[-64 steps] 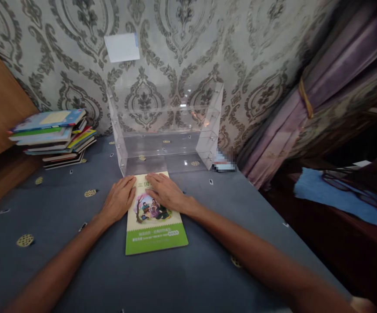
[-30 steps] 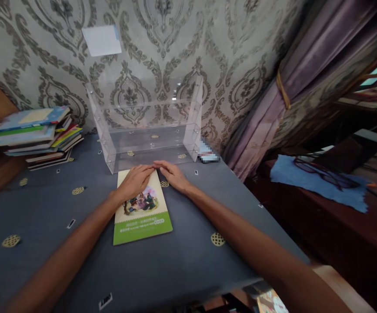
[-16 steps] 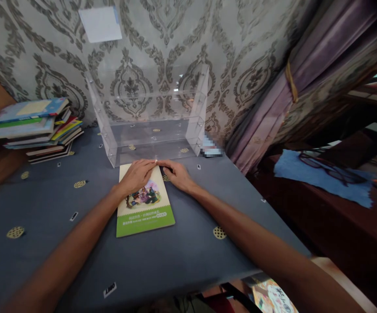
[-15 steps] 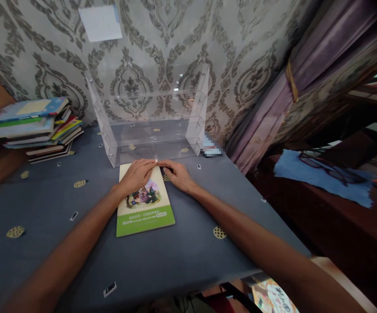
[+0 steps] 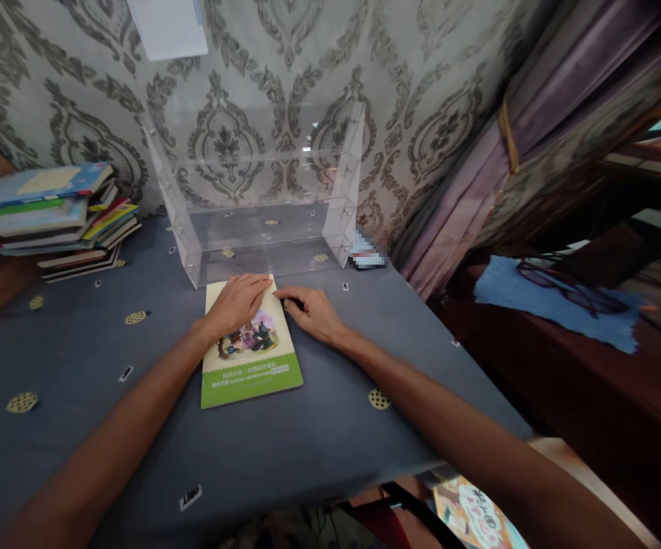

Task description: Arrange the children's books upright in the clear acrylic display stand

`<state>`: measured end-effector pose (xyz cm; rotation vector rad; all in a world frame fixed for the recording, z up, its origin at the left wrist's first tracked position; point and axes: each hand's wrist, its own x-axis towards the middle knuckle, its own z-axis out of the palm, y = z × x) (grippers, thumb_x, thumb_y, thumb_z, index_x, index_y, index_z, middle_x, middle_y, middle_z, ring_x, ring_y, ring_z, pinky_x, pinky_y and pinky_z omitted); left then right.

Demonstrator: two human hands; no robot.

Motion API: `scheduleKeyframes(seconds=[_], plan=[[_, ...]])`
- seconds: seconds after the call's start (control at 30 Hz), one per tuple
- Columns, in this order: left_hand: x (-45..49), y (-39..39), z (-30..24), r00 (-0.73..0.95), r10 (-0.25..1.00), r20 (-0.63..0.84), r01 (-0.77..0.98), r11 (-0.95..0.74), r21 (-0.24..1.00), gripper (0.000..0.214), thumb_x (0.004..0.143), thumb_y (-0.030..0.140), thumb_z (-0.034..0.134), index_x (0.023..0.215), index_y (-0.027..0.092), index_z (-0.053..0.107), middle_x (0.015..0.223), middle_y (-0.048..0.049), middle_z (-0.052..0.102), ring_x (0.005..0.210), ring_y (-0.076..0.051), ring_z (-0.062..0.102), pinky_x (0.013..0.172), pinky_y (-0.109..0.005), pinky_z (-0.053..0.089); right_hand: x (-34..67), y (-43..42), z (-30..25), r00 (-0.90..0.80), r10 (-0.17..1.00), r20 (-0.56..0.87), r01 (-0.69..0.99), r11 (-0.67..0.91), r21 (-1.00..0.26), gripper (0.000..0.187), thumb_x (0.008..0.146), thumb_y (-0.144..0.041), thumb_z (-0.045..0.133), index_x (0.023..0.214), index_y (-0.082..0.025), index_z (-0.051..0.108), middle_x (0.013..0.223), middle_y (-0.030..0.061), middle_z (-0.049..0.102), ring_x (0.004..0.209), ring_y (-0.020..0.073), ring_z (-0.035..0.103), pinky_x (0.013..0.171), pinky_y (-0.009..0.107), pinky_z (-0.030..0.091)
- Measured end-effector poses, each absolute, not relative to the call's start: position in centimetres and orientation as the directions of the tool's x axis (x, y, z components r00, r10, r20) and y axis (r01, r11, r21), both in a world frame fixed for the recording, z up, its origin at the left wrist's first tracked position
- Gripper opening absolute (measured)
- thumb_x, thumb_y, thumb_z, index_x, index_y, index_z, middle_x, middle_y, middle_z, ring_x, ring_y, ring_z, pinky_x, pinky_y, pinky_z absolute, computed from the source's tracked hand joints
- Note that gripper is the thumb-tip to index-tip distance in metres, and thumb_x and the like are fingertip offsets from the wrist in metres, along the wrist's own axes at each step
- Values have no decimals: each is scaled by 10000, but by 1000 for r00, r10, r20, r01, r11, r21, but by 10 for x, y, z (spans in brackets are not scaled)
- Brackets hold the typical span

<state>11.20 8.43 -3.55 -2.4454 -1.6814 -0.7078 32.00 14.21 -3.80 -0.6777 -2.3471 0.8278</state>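
A thin paperback book (image 5: 253,385), cream with a green lower band and a colourful picture, lies flat on the dark blue tablecloth. My left hand (image 5: 239,303) rests flat on its upper part, fingers together and stretched toward the top right corner. At the book's right edge is my right hand (image 5: 310,311), its index finger reaching to the edge near the top and the thumb bent below, a gap between them. Just behind the book stands a clear acrylic rack (image 5: 261,254) with stepped tiers and nothing on them.
A stack of books (image 5: 61,217) stands at the left back. Beside the rack's right side lies a small pale blue item (image 5: 367,252), blurred out. On the dark red surface to the right, glasses (image 5: 570,286) rest on a blue cloth (image 5: 495,286). A purple curtain (image 5: 479,183) hangs behind.
My right hand has moved from the book's top right corner a little down along its right edge. The left hand stays on the cover. The view has shifted slightly.
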Motion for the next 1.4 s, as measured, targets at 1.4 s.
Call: scheduleKeyframes(seconds=[1.4], plan=[[173,41,16,-28,997,75,964,47,-262,303,979,275,434,997,106,685,978,-184,698,977,-320,641,751,-382,501,305,116,-32,-495,850,177,-88,153,-984,167,908,-212,503,907,-167,665,782,31,726,619,118,677,575,219,521]])
